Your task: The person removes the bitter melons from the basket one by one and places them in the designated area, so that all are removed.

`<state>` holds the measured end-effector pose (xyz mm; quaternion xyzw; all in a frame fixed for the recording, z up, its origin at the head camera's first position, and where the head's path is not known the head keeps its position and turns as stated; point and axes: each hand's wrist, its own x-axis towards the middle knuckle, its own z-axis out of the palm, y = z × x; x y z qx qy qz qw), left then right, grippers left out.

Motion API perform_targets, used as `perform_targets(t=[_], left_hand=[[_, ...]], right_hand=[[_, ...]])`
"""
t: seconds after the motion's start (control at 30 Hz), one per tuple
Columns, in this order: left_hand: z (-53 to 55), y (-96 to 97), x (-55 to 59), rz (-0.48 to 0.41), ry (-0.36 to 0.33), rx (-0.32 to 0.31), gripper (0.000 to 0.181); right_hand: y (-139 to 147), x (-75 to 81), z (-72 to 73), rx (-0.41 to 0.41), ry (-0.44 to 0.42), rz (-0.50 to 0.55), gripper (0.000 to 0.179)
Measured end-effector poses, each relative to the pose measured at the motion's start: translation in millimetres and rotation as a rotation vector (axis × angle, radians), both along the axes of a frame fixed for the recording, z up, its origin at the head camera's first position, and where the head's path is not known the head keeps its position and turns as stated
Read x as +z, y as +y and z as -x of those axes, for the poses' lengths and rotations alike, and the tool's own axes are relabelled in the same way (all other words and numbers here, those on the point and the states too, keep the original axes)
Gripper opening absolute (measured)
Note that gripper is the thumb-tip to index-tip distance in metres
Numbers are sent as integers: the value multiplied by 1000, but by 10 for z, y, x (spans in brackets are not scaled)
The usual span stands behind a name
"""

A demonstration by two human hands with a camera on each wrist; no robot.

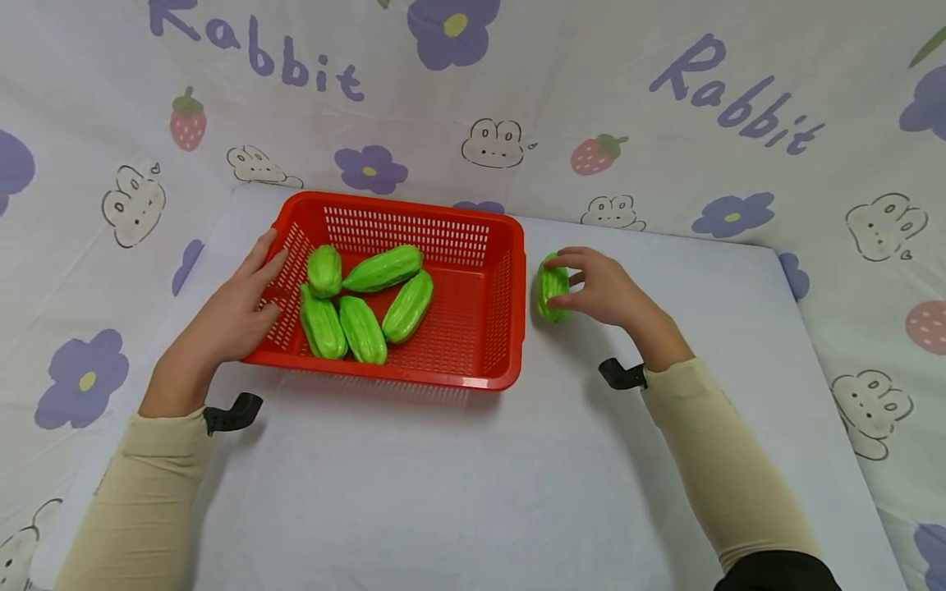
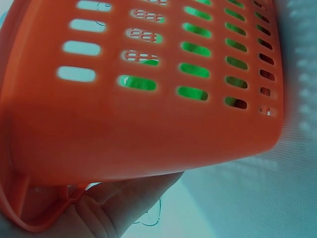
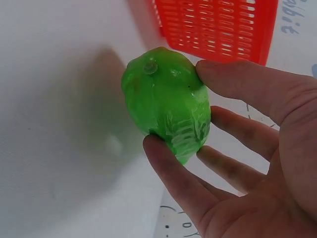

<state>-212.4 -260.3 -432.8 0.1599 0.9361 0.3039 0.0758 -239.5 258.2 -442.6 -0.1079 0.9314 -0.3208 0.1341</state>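
A red plastic basket [image 1: 473, 320] stands on the white table with several green, ridged bitter melons [image 1: 362, 330] grouped toward its left side. My left hand [image 1: 236, 308] holds the basket's left rim. From the left wrist, the perforated outer wall [image 2: 124, 129] fills most of the view, and part of the hand [image 2: 133, 201] shows beside the rim. To the right of the basket, my right hand [image 1: 599, 287] holds another bitter melon [image 1: 552, 287] between thumb and fingers. The right wrist view shows the fingertips spread around this melon [image 3: 166, 94], its stem end facing the camera.
The white tabletop [image 1: 443, 484] extends in front of the basket and to the right. A cloth [image 1: 532, 98] printed with rabbits, flowers and strawberries hangs behind the table. Each wrist carries a black mount [image 1: 621, 374].
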Motion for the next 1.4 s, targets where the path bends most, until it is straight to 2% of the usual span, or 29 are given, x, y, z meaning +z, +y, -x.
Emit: perform_targets(t=[0.4, 1.0, 1.4], left_hand=[[0, 1, 4, -5, 2, -5, 75], [10, -5, -5, -5, 1, 1, 76], [10, -3, 3, -3, -2, -4, 75]], right_hand=[[25, -95, -8, 1, -10, 1, 55], [1, -61, -19, 47, 2, -39, 55], [-4, -101, -30, 30, -31, -53, 61]])
